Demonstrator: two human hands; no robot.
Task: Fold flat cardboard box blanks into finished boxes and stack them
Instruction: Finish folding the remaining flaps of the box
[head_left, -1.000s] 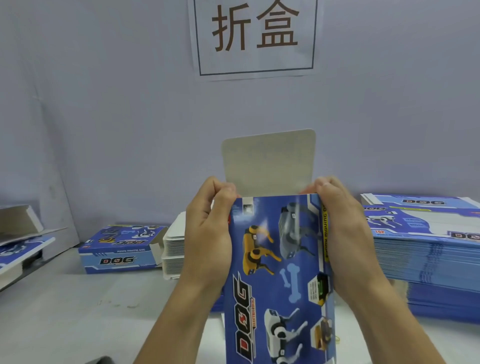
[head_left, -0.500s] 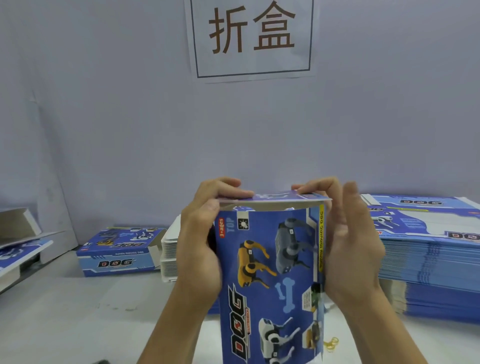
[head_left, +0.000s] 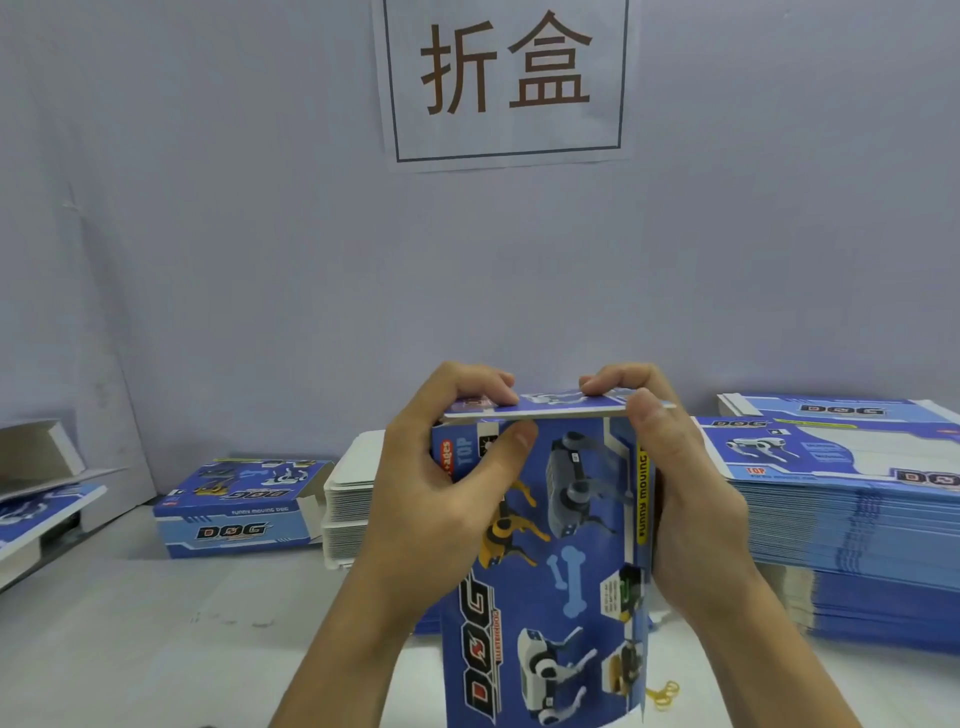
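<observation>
I hold a blue "DOG" box (head_left: 566, 561) upright in front of me, its printed front facing me. Its top flap (head_left: 558, 405) lies folded down flat over the opening. My left hand (head_left: 431, 493) grips the box's upper left side, fingers curled over the flap and thumb on the front face. My right hand (head_left: 680, 493) grips the upper right side, fingers on top of the flap and thumb at its front edge. The box's lower end runs out of the frame.
A tall stack of flat blue blanks (head_left: 852, 519) fills the right. A finished box (head_left: 239, 506) lies at the left by the wall. White card stacks (head_left: 348, 499) sit behind my left hand. More cardboard (head_left: 36, 488) lies at far left. A paper sign (head_left: 506, 78) hangs on the wall.
The white top flap stood upright a second ago; it has been folded down over the box's opening, and my fingers have moved on top of it.
</observation>
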